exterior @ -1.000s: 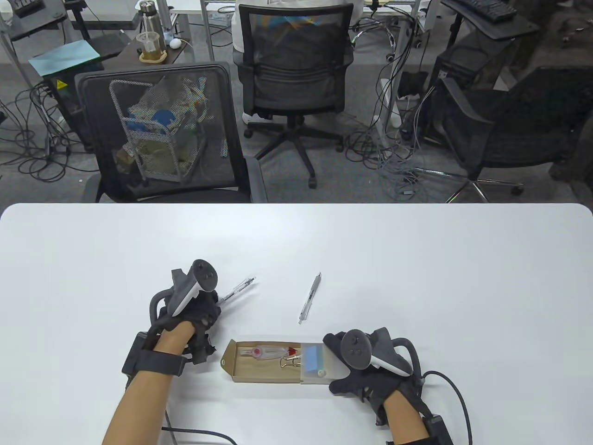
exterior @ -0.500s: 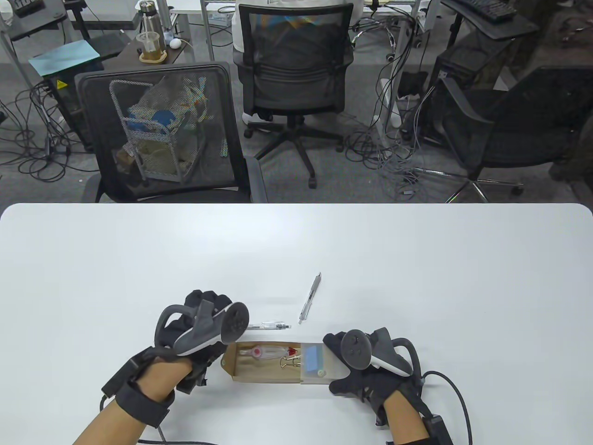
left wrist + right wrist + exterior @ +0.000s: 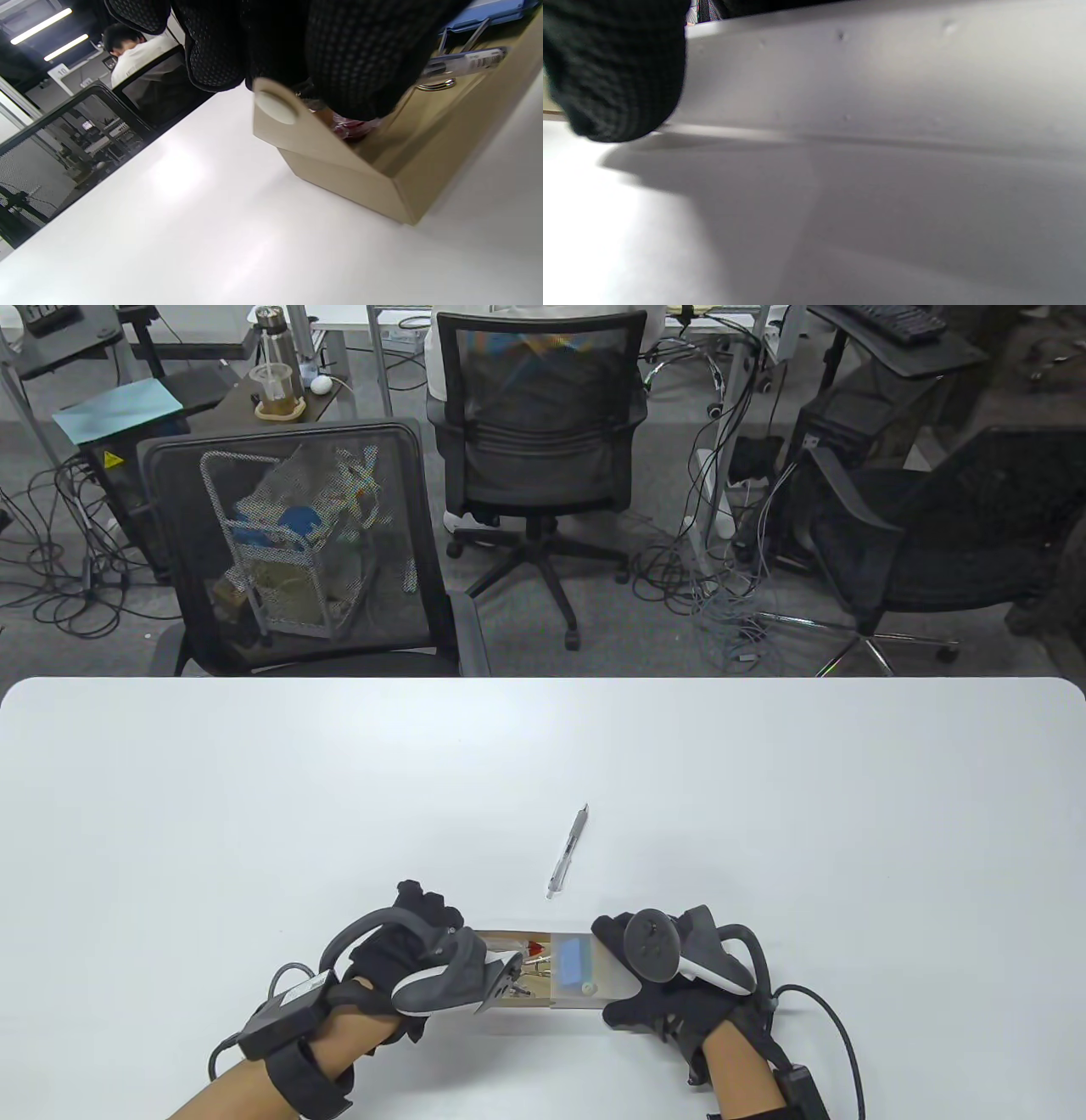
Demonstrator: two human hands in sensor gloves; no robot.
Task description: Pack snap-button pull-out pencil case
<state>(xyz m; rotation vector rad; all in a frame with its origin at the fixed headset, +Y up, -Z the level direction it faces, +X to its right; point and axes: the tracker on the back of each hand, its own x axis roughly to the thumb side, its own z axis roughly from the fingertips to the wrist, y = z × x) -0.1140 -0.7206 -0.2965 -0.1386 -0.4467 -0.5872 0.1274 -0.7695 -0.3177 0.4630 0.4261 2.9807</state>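
The pencil case lies at the table's front: a tan cardboard tray (image 3: 528,999) pulled out leftward from a translucent sleeve (image 3: 594,976). My left hand (image 3: 441,937) is over the tray's left end and holds a clear pen (image 3: 466,61) that lies along the inside of the tray (image 3: 339,178). The tray's end flap carries a white snap button (image 3: 275,108). A binder clip (image 3: 533,963), a red item (image 3: 534,946) and a blue eraser (image 3: 574,960) are inside. My right hand (image 3: 670,976) grips the sleeve's right end; the sleeve's wall (image 3: 882,76) fills the right wrist view.
A second clear pen (image 3: 568,851) lies loose on the white table (image 3: 764,814), just beyond the case. Office chairs (image 3: 288,551) stand behind the table's far edge.
My left hand picked the pen up from the table on the left, carried it right and down, and now covers the tray's left end with the pen inside. The right hand has not moved.
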